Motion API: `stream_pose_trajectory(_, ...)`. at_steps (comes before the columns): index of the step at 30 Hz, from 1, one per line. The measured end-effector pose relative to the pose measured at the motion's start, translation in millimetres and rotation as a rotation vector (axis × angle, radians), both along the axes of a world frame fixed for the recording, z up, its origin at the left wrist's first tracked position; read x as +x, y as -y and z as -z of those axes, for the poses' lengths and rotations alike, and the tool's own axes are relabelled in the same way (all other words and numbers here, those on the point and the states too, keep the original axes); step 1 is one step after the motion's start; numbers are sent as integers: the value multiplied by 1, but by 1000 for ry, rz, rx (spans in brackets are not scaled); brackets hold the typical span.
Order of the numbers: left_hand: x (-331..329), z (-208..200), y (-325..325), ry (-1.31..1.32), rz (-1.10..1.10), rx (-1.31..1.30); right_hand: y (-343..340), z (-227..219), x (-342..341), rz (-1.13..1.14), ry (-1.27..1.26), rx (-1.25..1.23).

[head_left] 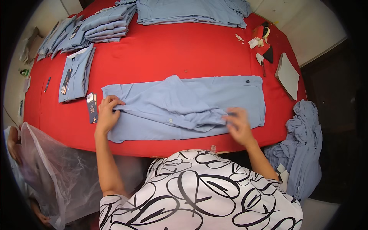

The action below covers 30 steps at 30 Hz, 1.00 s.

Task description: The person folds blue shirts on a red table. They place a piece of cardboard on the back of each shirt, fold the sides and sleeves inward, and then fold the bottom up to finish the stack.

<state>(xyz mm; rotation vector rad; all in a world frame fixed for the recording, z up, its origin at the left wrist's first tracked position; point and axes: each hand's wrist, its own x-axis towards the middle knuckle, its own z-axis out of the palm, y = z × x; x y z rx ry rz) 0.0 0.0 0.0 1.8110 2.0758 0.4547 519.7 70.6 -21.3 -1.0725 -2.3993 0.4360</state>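
A light blue shirt (pixel 153 128) lies lengthwise before me, its sides folded in and a loose, bunched layer running across its middle. At its left end my left hand (pixel 109 112) is closed on the cloth, fingertips and thumb pinching a fold. My right hand (pixel 239 125), slightly blurred, pinches the bunched layer's right end near the shirt's lower right part. A white button shows on the strip between my hands. Beside my left hand, a dark hang tag (pixel 92 109) rests on the red cloth at the shirt's left edge.
A red-covered table (pixel 184 50) bears folded shirts (pixel 107 25), a wide shirt stack (pixel 191 13) and one tagged shirt (pixel 76 74). A pen (pixel 47 84), small white buttons (pixel 239 38) and a white pad (pixel 288 75) lie around. Blue garments (pixel 303 149) hang right; clear plastic (pixel 65 168) is left, beside another person's arm (pixel 13 145).
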Motion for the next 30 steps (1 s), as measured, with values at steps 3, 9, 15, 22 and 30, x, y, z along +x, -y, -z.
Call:
stream_pose_trajectory(3, 64, -7, 6, -95, 47, 231, -21, -22, 79, 680, 34, 102)
stream_pose_trajectory(9, 199, -3, -31, 127, 396, 550, -12, -19, 92, 1148, 265, -180)
stream_pose_trajectory(15, 247, 39, -41, -77, 317, 466, -3, 5, 145, 731, -553, -699)
stream_pose_trajectory(22, 252, 39, -42, -105, 265, 461, -21, 25, 191, 697, -398, -444)
stream_pose_trajectory(30, 251, 43, -42, -127, 267, 468, -91, -4, 111, 760, -57, 147)
